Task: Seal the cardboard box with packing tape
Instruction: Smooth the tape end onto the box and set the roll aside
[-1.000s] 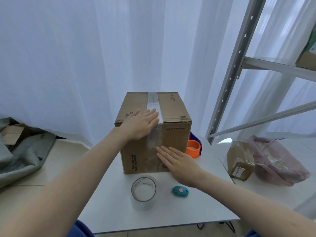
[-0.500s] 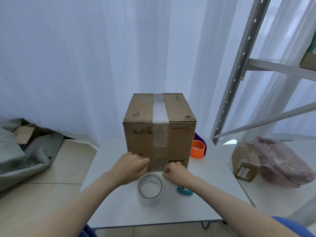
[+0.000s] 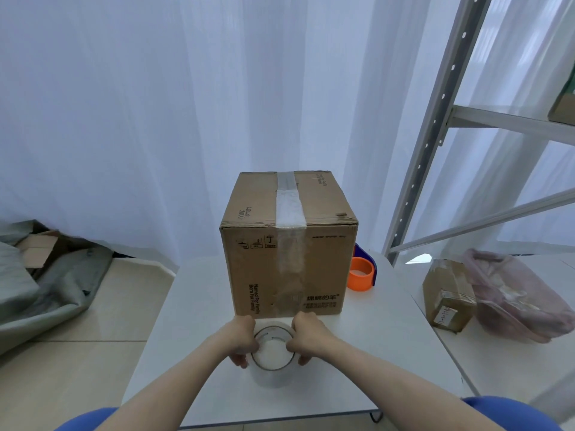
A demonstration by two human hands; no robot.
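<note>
Both hands sit at lower center of the frame: left hand (image 3: pixel 241 340) curled on the left side of the clear packing tape roll (image 3: pixel 273 356), right hand (image 3: pixel 306 337) curled on its right side, roll gripped between them on the white table (image 3: pixel 193 306). Cardboard box (image 3: pixel 287 244) stands just above them, center frame, already taped down its middle. Orange tape dispenser (image 3: pixel 361 273) peeks out right of the box.

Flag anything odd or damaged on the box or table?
The brown cardboard box shows a small torn notch at its top right edge. The clear tape strip down the front looks wrinkled and cloudy. Otherwise nothing stands out; both hands grip the clear tape roll.
</note>
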